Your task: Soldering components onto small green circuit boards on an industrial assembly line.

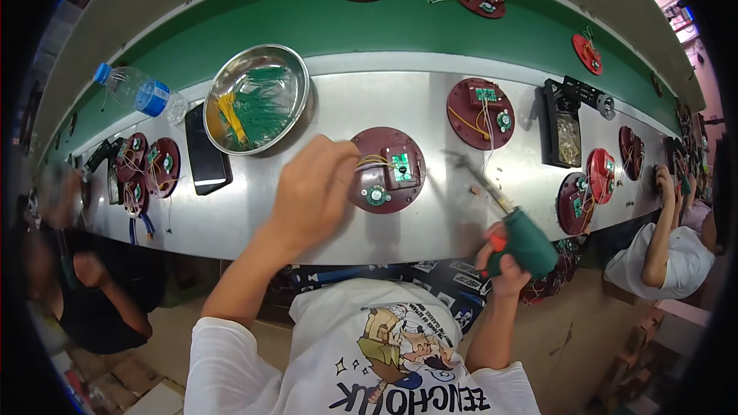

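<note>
A dark red round disc (pixel 361 198) lies on the metal bench in front of me, carrying a green circuit board (pixel 400 167) and a small round green part (pixel 376 195). Yellow and white wires (pixel 373 161) run from the board to the disc's left edge. There my left hand (pixel 311 188) is closed, its fingers pinched on the wires; the fingertips are partly hidden. My right hand (pixel 503 265) grips a green soldering gun (pixel 530 247) with a red trigger. Its slim metal tip points up and left, in the air right of the disc.
A steel bowl (pixel 301 100) holds green and yellow wires, with a black phone (pixel 206 155) beside it. Further right are another dark red disc (pixel 460 117) and a black tray (pixel 550 127). More discs sit on the green ledge (pixel 419 27). Co-workers (pixel 665 253) sit on both sides.
</note>
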`<state>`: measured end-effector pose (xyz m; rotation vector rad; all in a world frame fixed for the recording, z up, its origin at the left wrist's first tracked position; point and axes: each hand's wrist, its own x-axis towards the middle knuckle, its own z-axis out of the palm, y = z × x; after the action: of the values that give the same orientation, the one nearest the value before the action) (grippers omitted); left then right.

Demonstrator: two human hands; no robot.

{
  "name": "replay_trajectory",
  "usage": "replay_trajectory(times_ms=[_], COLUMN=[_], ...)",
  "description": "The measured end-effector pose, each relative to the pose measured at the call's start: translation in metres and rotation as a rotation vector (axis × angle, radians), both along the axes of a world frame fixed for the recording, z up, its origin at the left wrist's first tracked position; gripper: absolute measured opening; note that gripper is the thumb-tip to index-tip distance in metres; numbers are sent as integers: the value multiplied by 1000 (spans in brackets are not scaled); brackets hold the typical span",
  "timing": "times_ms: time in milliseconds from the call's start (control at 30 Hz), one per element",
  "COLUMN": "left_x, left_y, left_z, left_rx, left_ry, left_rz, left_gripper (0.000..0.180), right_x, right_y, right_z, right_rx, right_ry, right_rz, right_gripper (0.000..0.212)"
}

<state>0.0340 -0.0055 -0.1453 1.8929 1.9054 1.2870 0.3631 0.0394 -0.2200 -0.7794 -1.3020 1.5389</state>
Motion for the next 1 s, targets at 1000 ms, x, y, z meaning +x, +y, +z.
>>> replay_trajectory(times_ms=[1000], left_x=[40], left_y=[-1], left_z=[-58], left_rx=[108], left_ry=[127], left_rz=[147], left_gripper=[13], right_x=[-10], right_y=[4], right_z=[1], right_rx=[-13], right_ry=[-170], right_rz=[216], right_gripper=[38])
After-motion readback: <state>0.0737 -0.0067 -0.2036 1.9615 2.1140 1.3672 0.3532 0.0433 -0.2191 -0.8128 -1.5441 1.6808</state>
